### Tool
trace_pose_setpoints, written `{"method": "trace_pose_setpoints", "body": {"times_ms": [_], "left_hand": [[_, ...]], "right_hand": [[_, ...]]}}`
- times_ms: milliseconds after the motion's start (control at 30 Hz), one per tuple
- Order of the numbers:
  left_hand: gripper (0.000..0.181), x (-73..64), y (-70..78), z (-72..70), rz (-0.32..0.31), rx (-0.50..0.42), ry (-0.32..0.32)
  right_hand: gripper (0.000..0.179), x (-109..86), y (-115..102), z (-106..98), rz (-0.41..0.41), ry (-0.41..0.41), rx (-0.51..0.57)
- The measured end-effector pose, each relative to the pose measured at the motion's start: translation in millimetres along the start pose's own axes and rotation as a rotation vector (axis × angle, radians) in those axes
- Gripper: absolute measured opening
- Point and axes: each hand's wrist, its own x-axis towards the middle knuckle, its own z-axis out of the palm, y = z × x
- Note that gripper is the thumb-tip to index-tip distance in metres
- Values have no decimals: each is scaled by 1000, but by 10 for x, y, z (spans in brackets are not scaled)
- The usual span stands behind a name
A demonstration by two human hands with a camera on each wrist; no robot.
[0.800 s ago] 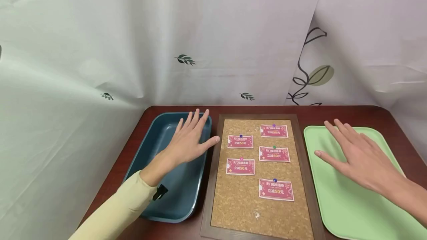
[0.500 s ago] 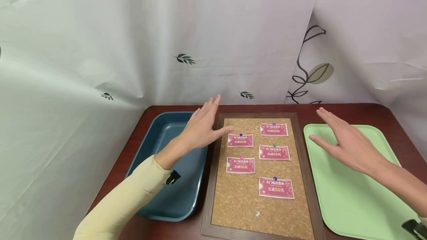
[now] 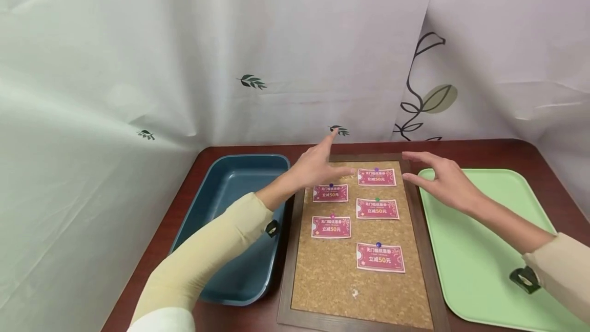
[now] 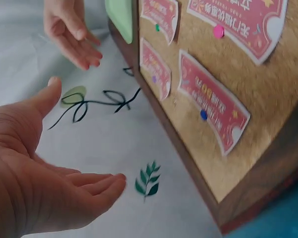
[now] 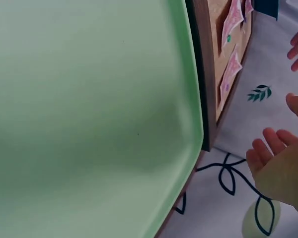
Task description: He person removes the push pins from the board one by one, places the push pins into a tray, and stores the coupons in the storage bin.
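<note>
"What is the left hand (image 3: 314, 167) doing?"

"It hangs in the air by the upper left of the cork board (image 3: 322, 281); it is released, fingers extended and thumb spread away from them; the left wrist view shows a gap between it and the board."

"And the right hand (image 3: 444, 179)?"

"Released too; it hovers near the board's upper right corner, fingers reaching forward; the two thumbs point toward each other."

"Where are the coupons (image 3: 380, 260)?"

"All five are on the cork board, each pinned at its top edge; the left column has a dark blue pin (image 3: 331, 185) above and a pink pin (image 3: 333, 216) below; the right column runs purple pin (image 3: 376, 169), green pin (image 3: 377, 199), blue pin (image 3: 379, 245)."

"What flanks the board?"

"A blue tray (image 3: 230, 199) on the left, partly behind the left sleeve (image 3: 203, 247); a green tray (image 3: 470, 270) on the right, under the right forearm; all rest on a dark red table (image 3: 507, 155)."
</note>
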Motion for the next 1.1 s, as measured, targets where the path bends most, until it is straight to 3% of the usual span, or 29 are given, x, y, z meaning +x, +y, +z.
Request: {"method": "trace_pose_setpoints", "body": {"times_ms": [200, 500, 833, 1100], "left_hand": [[94, 179, 52, 215, 26, -61, 54], [74, 358, 71, 484, -42, -144, 45], [65, 490, 91, 645, -111, -194, 59], [46, 547, 86, 756, -154, -239, 89]], "right_hand": [[53, 145, 41, 128, 21, -33, 51], [43, 347, 106, 277, 46, -70, 126], [39, 499, 194, 392, 68, -103, 129], [31, 581, 217, 434, 67, -81, 134]]}}
